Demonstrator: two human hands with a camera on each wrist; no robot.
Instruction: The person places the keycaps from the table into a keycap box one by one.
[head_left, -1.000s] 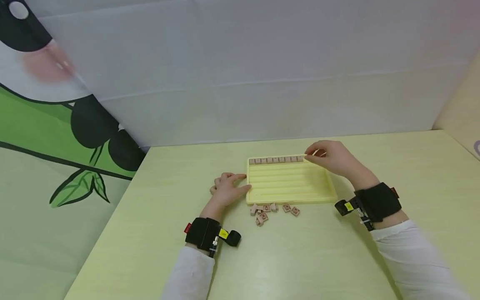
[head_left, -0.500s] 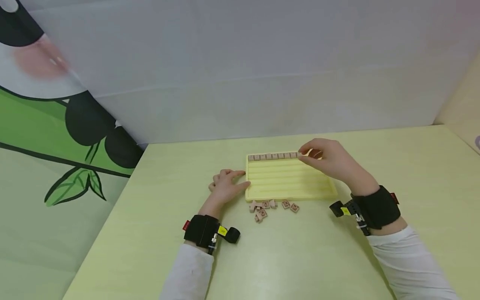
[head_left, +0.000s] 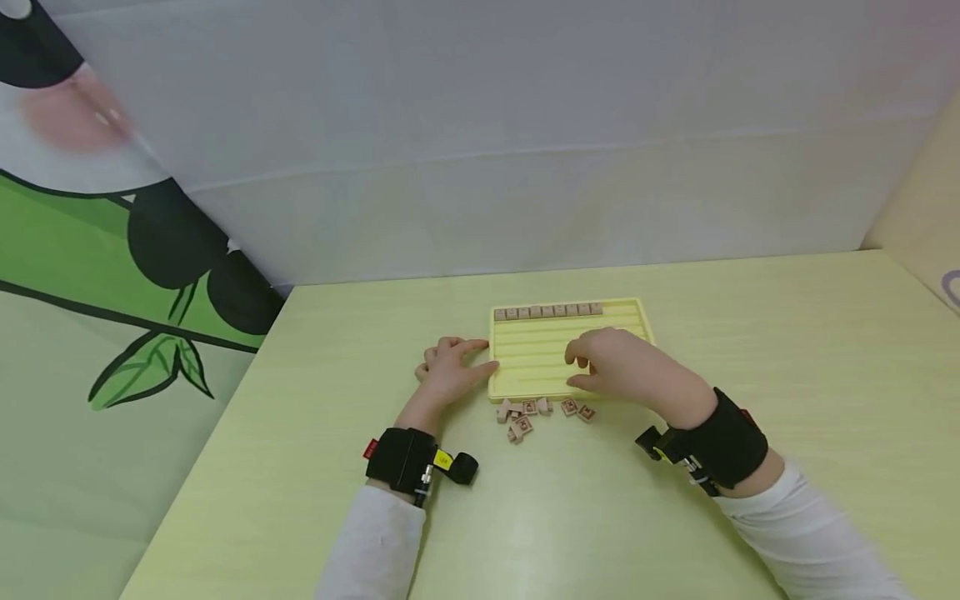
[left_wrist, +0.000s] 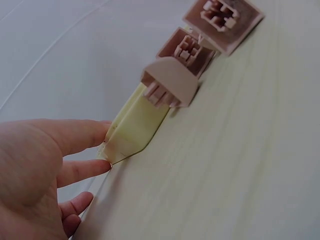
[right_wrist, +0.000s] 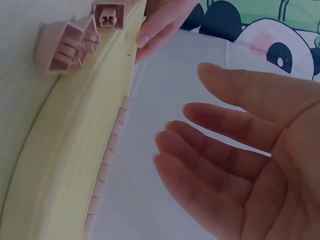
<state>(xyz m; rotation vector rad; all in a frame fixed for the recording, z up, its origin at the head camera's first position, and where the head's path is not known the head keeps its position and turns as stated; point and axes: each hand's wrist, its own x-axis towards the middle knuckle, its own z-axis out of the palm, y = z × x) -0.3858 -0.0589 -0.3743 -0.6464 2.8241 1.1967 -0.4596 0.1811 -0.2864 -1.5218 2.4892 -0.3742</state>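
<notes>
A pale yellow ridged tray [head_left: 525,350] lies on the table, with a row of pinkish-brown keycaps [head_left: 547,312] along its far edge. My left hand [head_left: 447,373] rests beside the tray's left side, its thumb and a finger touching the edge; the left wrist view shows these fingers fairly straight at the tray's corner. Over the right part of the tray hovers my right hand [head_left: 626,367], fingers loosely bent and parted. Nothing is between them in the right wrist view, where the hand [right_wrist: 240,150] shows its palm side. It hides part of the tray from the head camera.
Several loose keycaps [head_left: 522,425] lie just in front of the tray's near edge, some with hollow undersides showing, as one keycap [left_wrist: 220,20] does in the left wrist view. A white cloth wall [head_left: 525,208] with a cartoon print stands behind the table [head_left: 600,517].
My right hand has let go of a keycap at the right end of the row, then moved toward me and left over the tray. My left hand has stayed at the tray's edge.
</notes>
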